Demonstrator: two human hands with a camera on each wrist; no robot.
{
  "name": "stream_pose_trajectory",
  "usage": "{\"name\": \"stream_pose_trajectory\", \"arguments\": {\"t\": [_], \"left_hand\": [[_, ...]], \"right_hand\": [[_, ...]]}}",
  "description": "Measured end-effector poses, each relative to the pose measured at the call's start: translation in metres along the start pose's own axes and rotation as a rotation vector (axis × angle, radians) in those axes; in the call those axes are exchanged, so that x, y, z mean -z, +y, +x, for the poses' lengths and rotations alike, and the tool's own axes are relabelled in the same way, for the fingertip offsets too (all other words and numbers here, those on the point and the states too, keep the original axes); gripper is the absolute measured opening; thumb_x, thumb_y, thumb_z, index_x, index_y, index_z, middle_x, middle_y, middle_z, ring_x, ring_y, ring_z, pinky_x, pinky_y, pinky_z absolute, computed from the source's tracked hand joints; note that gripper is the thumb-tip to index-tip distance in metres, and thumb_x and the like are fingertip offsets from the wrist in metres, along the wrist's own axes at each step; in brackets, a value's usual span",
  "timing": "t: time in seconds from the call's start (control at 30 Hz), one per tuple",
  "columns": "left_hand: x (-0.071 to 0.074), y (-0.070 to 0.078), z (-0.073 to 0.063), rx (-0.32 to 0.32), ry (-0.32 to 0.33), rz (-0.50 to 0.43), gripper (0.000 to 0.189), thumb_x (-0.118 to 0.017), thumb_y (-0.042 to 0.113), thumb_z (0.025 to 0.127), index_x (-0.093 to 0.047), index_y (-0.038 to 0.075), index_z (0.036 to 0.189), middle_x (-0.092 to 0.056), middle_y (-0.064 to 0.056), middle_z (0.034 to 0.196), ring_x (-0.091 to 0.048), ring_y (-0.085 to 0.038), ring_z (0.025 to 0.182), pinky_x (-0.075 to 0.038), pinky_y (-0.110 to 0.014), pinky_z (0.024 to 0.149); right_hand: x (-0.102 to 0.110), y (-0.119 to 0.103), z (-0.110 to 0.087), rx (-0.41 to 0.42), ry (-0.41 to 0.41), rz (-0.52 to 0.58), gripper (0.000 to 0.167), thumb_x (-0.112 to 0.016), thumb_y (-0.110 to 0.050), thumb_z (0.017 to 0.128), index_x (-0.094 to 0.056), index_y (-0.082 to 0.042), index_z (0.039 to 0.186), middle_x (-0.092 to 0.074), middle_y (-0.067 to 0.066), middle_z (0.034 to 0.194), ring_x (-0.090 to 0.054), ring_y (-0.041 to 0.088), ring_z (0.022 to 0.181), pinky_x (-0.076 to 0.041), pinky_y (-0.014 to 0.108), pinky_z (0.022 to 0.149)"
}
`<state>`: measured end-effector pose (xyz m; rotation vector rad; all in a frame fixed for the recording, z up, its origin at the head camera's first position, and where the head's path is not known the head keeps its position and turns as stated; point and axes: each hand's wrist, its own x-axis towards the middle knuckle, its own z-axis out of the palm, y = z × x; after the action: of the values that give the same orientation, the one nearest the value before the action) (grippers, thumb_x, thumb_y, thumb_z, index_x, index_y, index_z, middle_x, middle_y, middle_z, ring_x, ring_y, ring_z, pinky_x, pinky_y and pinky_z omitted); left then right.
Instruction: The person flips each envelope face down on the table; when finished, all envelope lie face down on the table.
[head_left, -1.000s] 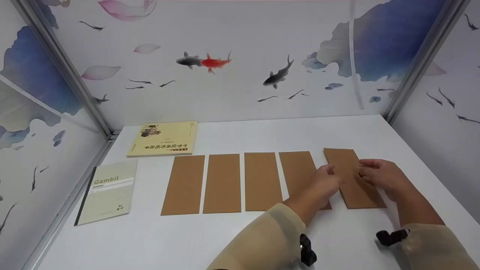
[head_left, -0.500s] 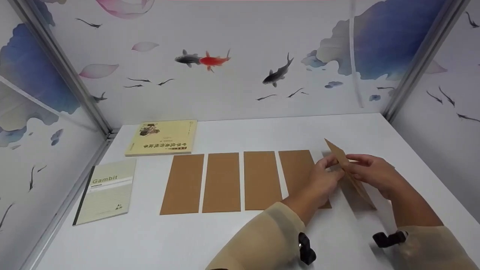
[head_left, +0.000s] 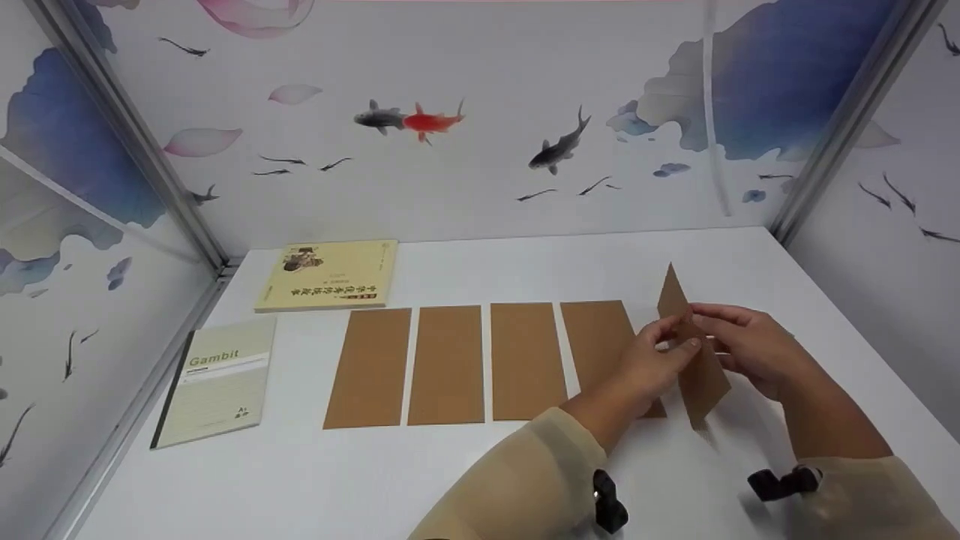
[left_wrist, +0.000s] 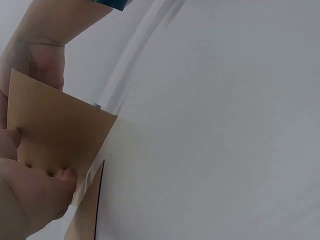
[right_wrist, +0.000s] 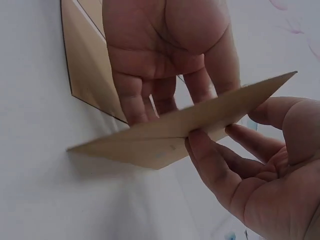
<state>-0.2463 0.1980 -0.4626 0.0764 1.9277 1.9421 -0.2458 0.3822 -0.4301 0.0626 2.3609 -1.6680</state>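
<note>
A brown rectangular cardboard piece [head_left: 703,386] is stood up on a slant above the right side of the table, held by both hands. On its near-left side my left hand [head_left: 651,360] pinches it, thumb toward me. From the right, the fingers of my right hand [head_left: 757,349] grip the same piece. The right wrist view shows my right hand [right_wrist: 280,172] with fingertips at the cardboard's edge, and my left hand [right_wrist: 170,35] across from it, fingertips partly hidden behind the piece. In the left wrist view, my left hand [left_wrist: 37,192] overlaps the cardboard piece [left_wrist: 62,127].
Several matching cardboard pieces [head_left: 446,367] lie in a row left of the hands; my left forearm covers part of the rightmost one [head_left: 596,337]. A yellow book [head_left: 337,277] lies at the back left, and a pale notebook [head_left: 217,386] nearer the front. Printed walls enclose the white table [head_left: 375,487].
The cardboard piece lay flat on the table a second ago. Its right side rose first, and now it is turned up nearly on edge between both hands.
</note>
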Motion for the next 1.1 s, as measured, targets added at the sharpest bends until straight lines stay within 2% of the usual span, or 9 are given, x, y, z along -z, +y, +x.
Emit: {"name": "stream_pose_trajectory", "arguments": {"t": [0.1,0.23,0.4,0.57,0.7,0.83,0.93,1.03,1.1], "left_hand": [[0.000,-0.003,0.000,0.070,-0.003,0.046,0.048,-0.075,0.039,0.100,-0.060,0.035,0.146,-0.062,0.012,0.146,-0.058,-0.017,0.143,-0.054,-0.046,0.117],[-0.004,-0.005,-0.001,0.129,0.017,0.079,0.047,-0.075,0.040,0.100,-0.062,0.032,0.145,-0.065,0.010,0.142,-0.063,-0.018,0.138,-0.054,-0.048,0.116],[-0.007,-0.004,-0.003,0.131,0.045,0.094,0.047,-0.071,0.038,0.103,-0.061,0.026,0.148,-0.067,0.006,0.142,-0.066,-0.020,0.135,-0.054,-0.049,0.116],[-0.006,-0.005,-0.005,0.140,0.080,0.125,0.045,-0.070,0.040,0.103,-0.062,0.029,0.147,-0.066,0.007,0.143,-0.066,-0.017,0.132,-0.055,-0.046,0.114],[-0.003,-0.007,-0.004,0.128,0.095,0.129,0.043,-0.070,0.040,0.103,-0.064,0.029,0.144,-0.066,0.005,0.143,-0.064,-0.019,0.133,-0.055,-0.045,0.114],[0.000,-0.007,-0.002,0.116,0.096,0.104,0.044,-0.068,0.036,0.104,-0.063,0.026,0.146,-0.063,0.003,0.147,-0.061,-0.021,0.139,-0.052,-0.044,0.118],[0.003,-0.007,-0.002,0.110,0.097,0.085,0.045,-0.068,0.034,0.104,-0.062,0.023,0.147,-0.062,0.001,0.150,-0.059,-0.022,0.142,-0.050,-0.043,0.119],[0.005,-0.007,-0.002,0.106,0.101,0.081,0.046,-0.068,0.035,0.103,-0.062,0.023,0.147,-0.063,0.001,0.148,-0.061,-0.021,0.139,-0.051,-0.043,0.119],[0.009,-0.006,-0.004,0.095,0.104,0.074,0.047,-0.069,0.037,0.103,-0.062,0.023,0.147,-0.063,0.002,0.148,-0.062,-0.020,0.138,-0.052,-0.043,0.118]], "right_hand": [[0.005,0.000,-0.001,-0.004,0.012,0.043,0.074,-0.065,-0.046,0.107,-0.042,-0.005,0.164,-0.070,-0.020,0.124,-0.074,0.004,0.110,-0.063,0.024,0.093],[0.015,0.003,-0.002,0.000,0.042,0.054,0.072,-0.069,-0.039,0.105,-0.044,-0.003,0.162,-0.073,-0.025,0.119,-0.074,0.001,0.109,-0.063,0.023,0.093],[0.029,0.014,0.003,-0.017,0.104,0.035,0.069,-0.073,-0.028,0.104,-0.045,0.000,0.160,-0.074,-0.024,0.109,-0.074,-0.003,0.102,-0.062,0.018,0.089],[0.039,0.033,0.009,-0.095,0.141,-0.083,0.067,-0.070,-0.028,0.105,-0.044,0.003,0.159,-0.069,-0.021,0.103,-0.071,-0.005,0.095,-0.062,0.018,0.085],[0.041,0.042,0.014,-0.150,0.158,-0.166,0.065,-0.071,-0.028,0.104,-0.049,0.005,0.156,-0.071,-0.017,0.104,-0.071,-0.004,0.092,-0.062,0.018,0.083],[0.039,0.045,0.018,-0.168,0.161,-0.240,0.065,-0.072,-0.030,0.103,-0.051,0.007,0.152,-0.075,-0.007,0.107,-0.072,0.000,0.090,-0.062,0.019,0.081],[0.038,0.045,0.019,-0.181,0.145,-0.261,0.066,-0.072,-0.029,0.103,-0.051,0.009,0.152,-0.078,-0.005,0.105,-0.073,0.001,0.088,-0.063,0.020,0.079],[0.038,0.044,0.020,-0.191,0.141,-0.264,0.065,-0.071,-0.027,0.103,-0.050,0.009,0.152,-0.079,-0.005,0.103,-0.074,0.001,0.087,-0.063,0.020,0.079],[0.037,0.043,0.020,-0.186,0.153,-0.283,0.064,-0.070,-0.028,0.103,-0.051,0.008,0.152,-0.079,0.000,0.107,-0.074,0.003,0.087,-0.063,0.021,0.078]]}}
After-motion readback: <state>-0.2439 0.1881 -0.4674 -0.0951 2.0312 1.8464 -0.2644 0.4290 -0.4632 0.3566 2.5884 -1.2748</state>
